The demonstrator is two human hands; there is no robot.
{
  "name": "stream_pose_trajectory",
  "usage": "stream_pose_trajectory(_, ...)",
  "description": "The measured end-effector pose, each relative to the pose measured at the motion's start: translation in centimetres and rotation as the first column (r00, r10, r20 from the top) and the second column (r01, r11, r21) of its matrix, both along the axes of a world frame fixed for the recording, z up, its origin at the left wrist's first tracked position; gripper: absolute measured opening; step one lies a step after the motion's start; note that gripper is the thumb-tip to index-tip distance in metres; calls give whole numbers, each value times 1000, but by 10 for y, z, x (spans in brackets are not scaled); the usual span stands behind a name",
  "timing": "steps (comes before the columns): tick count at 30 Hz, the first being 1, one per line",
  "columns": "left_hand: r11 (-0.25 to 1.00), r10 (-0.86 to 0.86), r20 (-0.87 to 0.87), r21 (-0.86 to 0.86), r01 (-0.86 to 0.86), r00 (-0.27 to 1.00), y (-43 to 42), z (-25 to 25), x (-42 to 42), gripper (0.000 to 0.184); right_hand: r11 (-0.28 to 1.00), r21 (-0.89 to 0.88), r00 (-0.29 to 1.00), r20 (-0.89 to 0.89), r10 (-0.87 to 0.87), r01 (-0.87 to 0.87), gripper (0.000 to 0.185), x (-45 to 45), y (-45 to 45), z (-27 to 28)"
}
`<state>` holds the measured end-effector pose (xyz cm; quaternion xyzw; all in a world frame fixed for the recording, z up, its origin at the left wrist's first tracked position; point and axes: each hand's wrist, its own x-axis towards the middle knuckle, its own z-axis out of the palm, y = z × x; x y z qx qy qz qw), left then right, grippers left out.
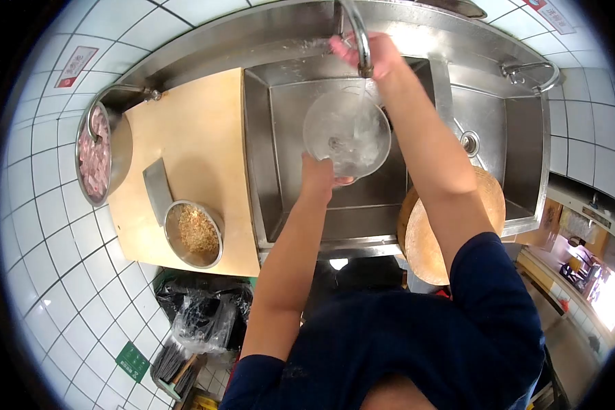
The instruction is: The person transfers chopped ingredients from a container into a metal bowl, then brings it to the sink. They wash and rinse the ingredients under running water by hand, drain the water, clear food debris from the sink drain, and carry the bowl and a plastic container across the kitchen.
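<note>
A see-through bowl point(313, 119) sits within the sink point(273, 171), under the tap point(361, 41), whose water runs into it. Churning water blurs the bowl's bottom, and I cannot tell whether its base touches the sink floor. The left hand point(319, 172) pinches the bowl's near rim, thumb on the edge and fingers mostly hidden underneath, so the bowl lies just beyond that hand. The right hand point(376, 55) is past the bowl's far rim, partly behind the tap; its fingers are blurred, perhaps half-curled, but I cannot tell whether they hold anything.

Left of the bowl is a wooden board point(198, 137), bearing a metal pan point(199, 259) of chopped bits and a knife point(157, 188) whose lower end the pan covers. Farther left of the bowl, a pot point(121, 157) holds pink pieces, partly behind a second tap point(109, 89). Right of the bowl and nearer the body, the right arm hides part of a round block point(427, 239).
</note>
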<state>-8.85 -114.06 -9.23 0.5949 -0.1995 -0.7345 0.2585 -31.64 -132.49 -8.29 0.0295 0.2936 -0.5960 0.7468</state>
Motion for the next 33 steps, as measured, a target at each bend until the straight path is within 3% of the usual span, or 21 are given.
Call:
stream_pose_trajectory(1, 996, 8, 62, -86, -3, 998, 1, -1, 2, 64, 970, -2, 954, 180, -239, 244, 20, -14, 1, -6)
stream_pose_trajectory(2, 990, 1, 128, -143, 17, 992, 1, 0, 4, 67, 883, 38, 822, 349, -450, 467, 19, -29, 1, -13)
stream_pose_trajectory(4, 965, -12, 263, -250, 81, 965, 2, 7, 10, 75, 806, 94, 809, -152, -568, 584, 23, -39, 16, -21)
stream_pose_trajectory(6, 878, -12, 547, -395, 270, 837, 2, -1, 13, 80, 887, 164, 729, -642, -236, 431, 28, -30, 46, -51)
stream_pose_trajectory(8, 767, 71, 693, -498, 405, 717, 2, 4, 16, 81, 876, 364, 803, -594, -44, 317, 33, -18, 70, -119)
stream_pose_trajectory(10, 648, 182, 729, -594, 477, 660, 1, 16, 19, 80, 791, 600, 899, -403, 171, 119, 40, 26, 94, -107)
stream_pose_trajectory(12, 453, 296, 801, -598, 661, 521, -1, -12, 39, 76, 807, 590, 974, -194, 115, 23, 46, 58, 104, -109)
stream_pose_trajectory(15, 206, 483, 797, -505, 838, 362, -16, -2, 69, 71, 906, 420, 998, 9, -55, 46, 46, 85, 96, -132)
stream_pose_trajectory(18, 51, 638, 717, -405, 913, 282, -35, 32, 94, 68, 973, 226, 995, 92, 25, -45, 42, 98, 74, -149)
stream_pose_trajectory(19, 14, 684, 680, -374, 927, 264, -42, 40, 102, 67, 970, 237, 998, 41, 37, -46, 39, 103, 73, -132)
stream_pose_trajectory(21, 170, 645, 713, -483, 859, 273, -55, 54, 119, 69, 964, 257, 995, -59, 81, -63, 33, 115, 66, -100)
stream_pose_trajectory(25, 414, 583, 801, -437, 799, 136, -57, 113, 131, 74, 939, 315, 945, -240, 224, -142, 16, 115, 54, -137)
stream_pose_trajectory(27, 733, 415, 854, -518, 441, 313, -59, 131, 130, 74, 905, 384, 886, -334, 321, -183, 17, 115, 62, -138)
stream_pose_trajectory(28, 797, 427, 738, -580, 169, 522, -64, 125, 131, 73, 889, 422, 858, -375, 351, -179, 25, 117, 65, -122)
stream_pose_trajectory(29, 809, 513, 568, -570, -143, 644, -69, 119, 132, 72, 896, 411, 793, -482, 372, -170, 35, 125, 72, -108)
stream_pose_trajectory(30, 708, 657, 218, -508, -491, 722, -79, 104, 138, 69, 906, 393, 717, -587, 377, -155, 46, 131, 79, -100)
stream_pose_trajectory(32, 699, 622, -182, -309, -645, 762, -99, 44, 183, 69, 905, 390, 678, -621, 394, -168, 59, 134, 79, -109)
stream_pose_trajectory(33, 680, 641, -226, -276, -680, 733, -102, 42, 190, 68, 906, 389, 657, -642, 395, -165, 66, 133, 78, -112)
